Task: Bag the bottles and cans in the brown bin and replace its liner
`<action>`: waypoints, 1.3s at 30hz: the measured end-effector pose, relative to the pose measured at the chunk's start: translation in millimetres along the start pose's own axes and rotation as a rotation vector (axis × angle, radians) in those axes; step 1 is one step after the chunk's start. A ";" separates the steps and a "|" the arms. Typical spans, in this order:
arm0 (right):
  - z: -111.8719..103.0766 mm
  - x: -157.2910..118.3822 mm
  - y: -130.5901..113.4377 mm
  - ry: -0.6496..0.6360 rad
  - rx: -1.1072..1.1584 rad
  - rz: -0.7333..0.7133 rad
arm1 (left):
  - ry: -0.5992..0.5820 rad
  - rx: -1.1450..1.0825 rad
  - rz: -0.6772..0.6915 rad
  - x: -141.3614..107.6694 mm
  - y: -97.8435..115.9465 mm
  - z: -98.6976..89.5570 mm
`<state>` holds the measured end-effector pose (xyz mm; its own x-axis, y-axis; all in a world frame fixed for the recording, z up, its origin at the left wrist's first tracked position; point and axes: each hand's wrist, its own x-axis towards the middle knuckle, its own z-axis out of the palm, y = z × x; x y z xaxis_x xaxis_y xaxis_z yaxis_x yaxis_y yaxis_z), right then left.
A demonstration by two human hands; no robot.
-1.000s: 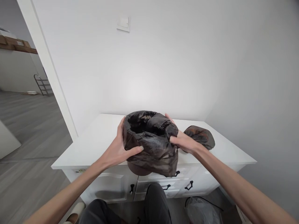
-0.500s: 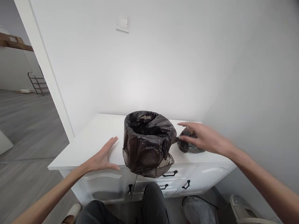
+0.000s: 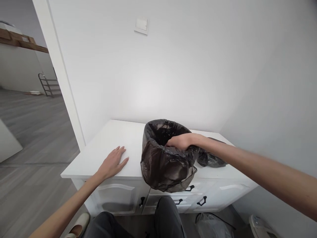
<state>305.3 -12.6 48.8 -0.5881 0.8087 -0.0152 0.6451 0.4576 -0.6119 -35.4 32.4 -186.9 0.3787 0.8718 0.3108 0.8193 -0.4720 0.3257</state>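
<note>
A round bin lined with a black plastic bag (image 3: 165, 168) stands on the white cabinet top (image 3: 99, 138), its liner folded over the rim. My right hand (image 3: 182, 141) reaches into its mouth; the fingertips are hidden inside, so what they hold cannot be told. Left of the bin, my left hand (image 3: 114, 162) rests flat on the cabinet top with the fingers apart and nothing in it. A second black plastic bag (image 3: 213, 160), bunched up, lies right of the bin, partly behind my right forearm.
The wall behind carries a light switch (image 3: 141, 26). Black handles (image 3: 201, 201) stick out from the cabinet front above my knees. A clear plastic bag (image 3: 213, 226) is on the floor at lower right. A doorway with a metal rack (image 3: 51, 86) is at left.
My right hand has moved left from above the bunched bag into the bin's mouth. My left hand has settled flat on the cabinet top. The view has shifted slightly.
</note>
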 end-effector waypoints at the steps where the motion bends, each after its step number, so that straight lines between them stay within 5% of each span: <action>1: -2.8 -6.3 -7.1 -0.017 -0.015 0.012 | 0.003 -0.006 0.009 -0.6 -0.8 0.5; 3: -12.3 -29.6 -26.6 -0.006 -0.048 0.037 | 0.006 -0.009 0.019 -0.6 -2.0 2.6; 6: -22.5 -73.5 -52.1 0.185 -0.064 0.057 | -0.008 0.008 0.023 0.9 -3.7 6.9; 10: -8.8 -105.9 -47.4 0.111 -0.329 0.020 | -0.002 0.019 0.028 2.8 -6.1 11.1; 15: 8.3 -88.8 -21.1 0.022 -0.604 0.007 | 0.025 0.017 0.030 4.4 -6.7 11.2; 19: -14.2 -60.5 -10.8 0.042 -0.720 0.028 | 0.027 0.008 0.024 4.8 -4.8 9.7; 27: -77.0 -18.0 71.0 0.201 -0.843 0.266 | 0.071 -0.012 0.008 3.3 -1.5 8.0; 39: -132.2 -30.0 173.9 0.170 -0.882 0.567 | 0.059 0.008 0.021 3.2 1.8 4.6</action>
<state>499.6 91.6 47.4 -0.0582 0.9977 0.0340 0.9693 0.0483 0.2410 -30.7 35.0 -189.5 0.3698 0.8525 0.3696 0.8151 -0.4886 0.3114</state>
